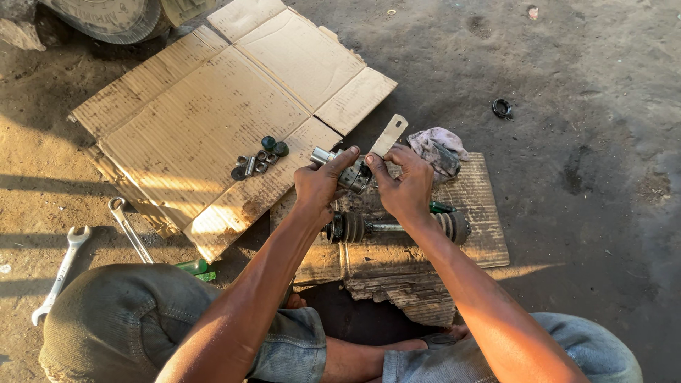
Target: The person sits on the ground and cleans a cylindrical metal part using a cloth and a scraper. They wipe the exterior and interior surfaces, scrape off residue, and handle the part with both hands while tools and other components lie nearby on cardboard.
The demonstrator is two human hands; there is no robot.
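A flattened cardboard sheet is lying on the dirt ground, and everything else is placed here by reference to it. At its upper left corner a vehicle tyre is showing at the edge of view. Just past its lower right edge a worn wooden board is sitting, carrying a drive shaft with ribbed rubber boots at both ends. A crumpled grey rag is resting at the board's far side, right of the cardboard. Off the cardboard's lower left edge two spanners are lying: an open-ended spanner farther out and a ring spanner closer in.

Above the board, just off the cardboard's right edge, the left hand is closing around a metal cylindrical part, fingers wrapped on it. The right hand is gripping the same part's other end, thumb and fingers also pinching a flat metal strip that is sticking up and away.

On the cardboard near its right edge a cluster of small nuts and caps is sitting. Well right of the cardboard, a black ring is lying on the ground.
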